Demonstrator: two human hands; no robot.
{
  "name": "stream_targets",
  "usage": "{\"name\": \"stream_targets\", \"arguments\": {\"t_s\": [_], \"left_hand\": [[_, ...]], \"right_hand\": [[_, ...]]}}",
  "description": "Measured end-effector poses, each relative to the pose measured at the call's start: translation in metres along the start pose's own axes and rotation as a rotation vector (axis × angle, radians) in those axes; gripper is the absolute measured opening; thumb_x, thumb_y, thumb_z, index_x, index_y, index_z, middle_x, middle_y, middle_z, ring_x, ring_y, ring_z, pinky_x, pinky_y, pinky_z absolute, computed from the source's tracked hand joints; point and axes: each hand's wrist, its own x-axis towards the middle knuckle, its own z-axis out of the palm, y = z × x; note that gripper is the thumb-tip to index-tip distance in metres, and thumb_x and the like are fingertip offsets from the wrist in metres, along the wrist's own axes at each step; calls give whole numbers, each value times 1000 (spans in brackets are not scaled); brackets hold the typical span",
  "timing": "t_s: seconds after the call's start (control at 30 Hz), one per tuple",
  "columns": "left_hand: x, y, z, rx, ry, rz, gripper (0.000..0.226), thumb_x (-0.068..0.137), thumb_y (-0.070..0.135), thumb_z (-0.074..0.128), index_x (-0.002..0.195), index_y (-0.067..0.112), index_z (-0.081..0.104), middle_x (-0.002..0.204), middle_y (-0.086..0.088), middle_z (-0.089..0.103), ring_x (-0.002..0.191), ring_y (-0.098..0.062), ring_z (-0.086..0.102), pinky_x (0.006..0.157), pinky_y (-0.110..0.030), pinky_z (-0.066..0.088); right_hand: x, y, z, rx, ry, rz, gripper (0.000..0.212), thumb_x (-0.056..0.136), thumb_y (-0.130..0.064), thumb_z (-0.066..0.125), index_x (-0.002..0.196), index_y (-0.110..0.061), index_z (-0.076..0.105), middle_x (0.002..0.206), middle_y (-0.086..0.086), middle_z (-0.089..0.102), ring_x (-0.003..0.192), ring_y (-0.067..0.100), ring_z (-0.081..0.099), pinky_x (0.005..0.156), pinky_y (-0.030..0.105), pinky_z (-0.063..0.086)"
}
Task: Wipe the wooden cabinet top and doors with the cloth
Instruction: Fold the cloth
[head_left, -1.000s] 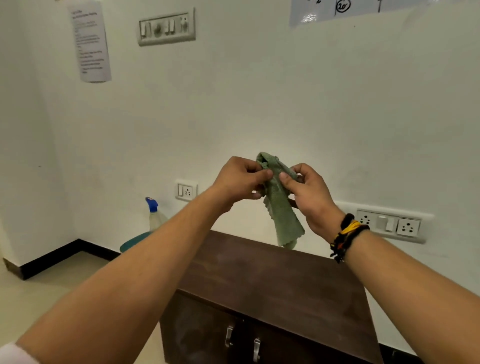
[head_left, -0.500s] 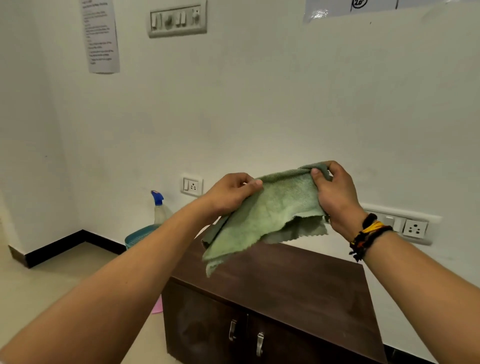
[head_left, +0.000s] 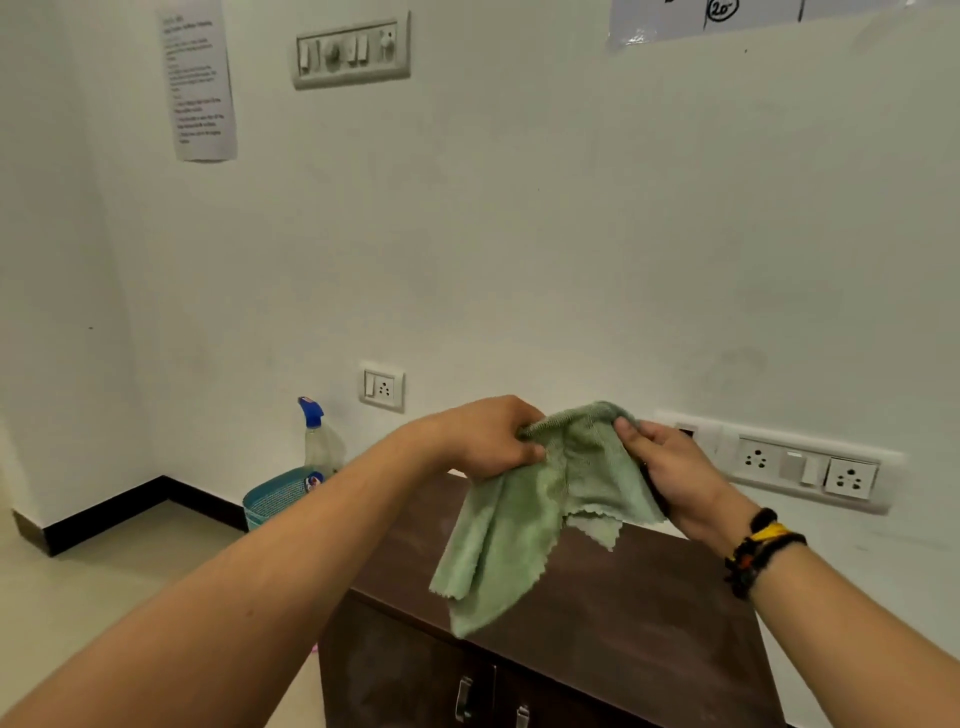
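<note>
A green cloth hangs in the air above the dark wooden cabinet top. My left hand pinches its upper left edge and my right hand grips its upper right edge. The cloth droops in folds between and below the hands, apart from the wood. Two cabinet doors with metal handles show at the bottom of the view. The cabinet top looks dusty.
A spray bottle with a blue nozzle stands in a teal basket on the floor left of the cabinet. A socket strip runs along the wall just behind the cabinet. A single socket sits on the wall further left.
The hands went from bunched together on the cloth to spread apart, opening it wide. Now they have come closer again and lowered, and the cloth sags in folds.
</note>
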Motion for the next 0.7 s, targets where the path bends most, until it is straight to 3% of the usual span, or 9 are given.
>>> {"name": "stream_targets", "arguments": {"t_s": [0.13,0.2,0.23,0.3,0.37,0.43,0.57,0.63,0.7], "left_hand": [[4,5,-15,-125,361,112,24,87,0,53,81,16,69,80,-2,72,80,-14,65,73,-27,51],[2,10,-19,-289,473,230,48,77,-15,43,87,21,75,88,5,76,88,-5,69,77,-17,53],[3,12,-17,-320,483,287,55,74,-19,42,93,18,77,94,4,78,93,-4,71,81,-16,54],[7,16,-7,-249,513,374,61,71,-22,45,105,17,78,104,3,77,101,-6,70,89,-20,54],[12,15,4,-160,608,419,57,74,-20,52,110,18,77,107,3,76,103,-7,69,93,-23,54],[13,8,9,-109,693,434,48,80,-13,57,113,17,75,107,3,76,102,-9,69,92,-26,54],[11,-5,11,29,707,227,42,87,5,54,121,26,66,104,5,75,95,-19,70,85,-40,55],[10,-12,8,36,692,114,34,88,10,53,116,25,67,93,0,76,86,-24,69,80,-41,55],[9,-20,2,23,652,83,22,88,9,55,100,19,71,84,-1,74,79,-24,68,75,-42,55]], "right_hand": [[-3,-51,-14,412,-196,-89,66,86,-62,53,114,-5,69,115,25,66,111,37,62,98,48,53],[1,-71,-15,463,-106,-121,64,87,-69,45,90,-12,76,82,10,67,75,27,64,73,36,57],[4,-70,-13,342,-29,-99,64,88,-70,43,81,-17,77,71,3,65,63,20,60,63,30,52],[11,-54,-6,-84,13,54,69,85,-79,40,88,-21,76,80,0,69,72,18,63,70,35,50],[10,-28,1,-356,-181,279,91,73,-94,26,101,-23,76,99,2,75,88,20,68,78,39,53],[4,-14,9,-241,-347,433,104,72,-95,18,110,-17,76,109,10,74,89,26,69,74,39,56],[4,-15,16,71,-387,298,77,87,-73,44,129,-12,65,124,13,70,107,29,69,84,39,59],[10,-17,15,-175,-323,189,68,80,-66,64,124,-14,66,119,10,73,107,27,71,95,45,55],[15,-19,13,-401,-272,116,68,69,-63,76,117,-17,66,118,10,72,104,25,71,95,44,56]]}}
